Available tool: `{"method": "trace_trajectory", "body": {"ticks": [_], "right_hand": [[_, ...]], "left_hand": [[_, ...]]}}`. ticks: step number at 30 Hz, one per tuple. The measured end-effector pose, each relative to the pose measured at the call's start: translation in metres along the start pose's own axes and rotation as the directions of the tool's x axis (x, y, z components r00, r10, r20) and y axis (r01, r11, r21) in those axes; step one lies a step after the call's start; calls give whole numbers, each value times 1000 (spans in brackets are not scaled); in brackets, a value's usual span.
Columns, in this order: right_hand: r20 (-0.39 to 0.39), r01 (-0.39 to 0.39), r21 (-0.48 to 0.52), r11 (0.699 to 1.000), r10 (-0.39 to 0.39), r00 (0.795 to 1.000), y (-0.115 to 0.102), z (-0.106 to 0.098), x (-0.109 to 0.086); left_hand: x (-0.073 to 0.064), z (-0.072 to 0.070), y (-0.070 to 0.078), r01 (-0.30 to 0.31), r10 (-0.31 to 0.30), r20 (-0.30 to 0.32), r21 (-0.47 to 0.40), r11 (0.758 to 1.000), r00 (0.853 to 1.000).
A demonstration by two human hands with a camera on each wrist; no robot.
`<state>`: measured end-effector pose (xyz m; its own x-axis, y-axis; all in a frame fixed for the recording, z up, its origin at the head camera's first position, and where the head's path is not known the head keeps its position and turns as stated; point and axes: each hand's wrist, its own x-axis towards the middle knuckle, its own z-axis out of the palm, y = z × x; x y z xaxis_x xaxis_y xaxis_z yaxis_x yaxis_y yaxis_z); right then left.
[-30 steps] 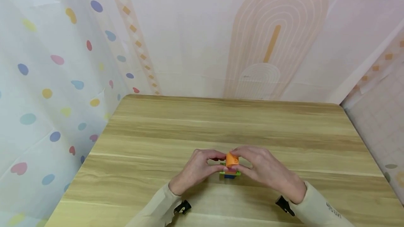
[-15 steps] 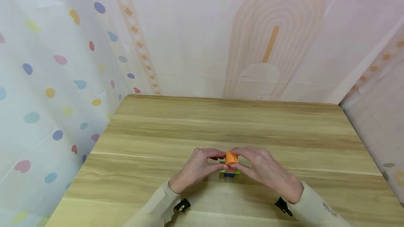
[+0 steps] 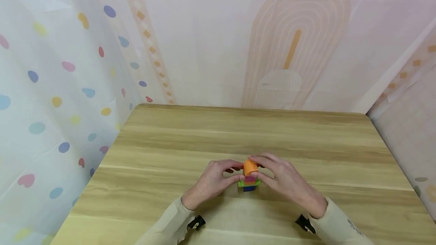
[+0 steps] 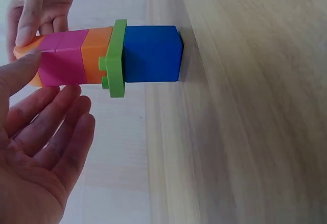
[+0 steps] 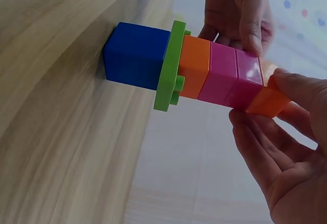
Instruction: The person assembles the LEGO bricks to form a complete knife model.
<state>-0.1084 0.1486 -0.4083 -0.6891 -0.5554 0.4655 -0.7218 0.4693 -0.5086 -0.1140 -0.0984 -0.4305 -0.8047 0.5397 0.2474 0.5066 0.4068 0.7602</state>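
Observation:
A tower of toy building blocks stands on the wooden table between both hands. From the bottom up it has a blue block (image 4: 152, 54), a green studded plate (image 4: 117, 60) that juts out past the sides, an orange block (image 4: 96, 55), two magenta blocks (image 5: 222, 73), and an orange rounded-top block (image 3: 250, 166) with a small round mark. My left hand (image 3: 214, 181) holds the magenta blocks near the top, its thumb on the near face. With thumb and fingers, my right hand (image 3: 289, 184) pinches the orange rounded-top block, which sits slightly askew on the magenta in the right wrist view.
The wood-grain table (image 3: 190, 131) extends around the tower, with its rounded far edge against a pale patterned curtain (image 3: 211, 48). A dotted curtain (image 3: 68, 105) hangs along the left. Black straps (image 3: 196, 222) show at both wrists.
My right hand has shifted slightly up with its fingers on the orange rounded-top block, which has turned a little. More magenta shows beneath it. My left hand stays nearly in place.

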Motion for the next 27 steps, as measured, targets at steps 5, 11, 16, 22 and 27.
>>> {"method": "trace_trajectory", "body": {"ticks": [5,11,16,22,27], "right_hand": [[33,-158,87,984,156,987,3,-2,7],[58,-241,172,955,235,970,15,-4,14],[142,-357,218,908,332,933,30,-4,23],[243,-468,239,851,414,877,53,2,33],[314,-549,246,799,470,825,68,10,37]], "left_hand": [[-4,0,-5,66,-65,34,-12,998,997],[-10,-1,-12,85,-85,86,6,996,993],[-11,-2,-18,47,-52,131,43,998,990],[-6,-1,-22,39,-54,160,96,995,986],[-3,-1,-23,48,-73,201,129,990,977]]}}
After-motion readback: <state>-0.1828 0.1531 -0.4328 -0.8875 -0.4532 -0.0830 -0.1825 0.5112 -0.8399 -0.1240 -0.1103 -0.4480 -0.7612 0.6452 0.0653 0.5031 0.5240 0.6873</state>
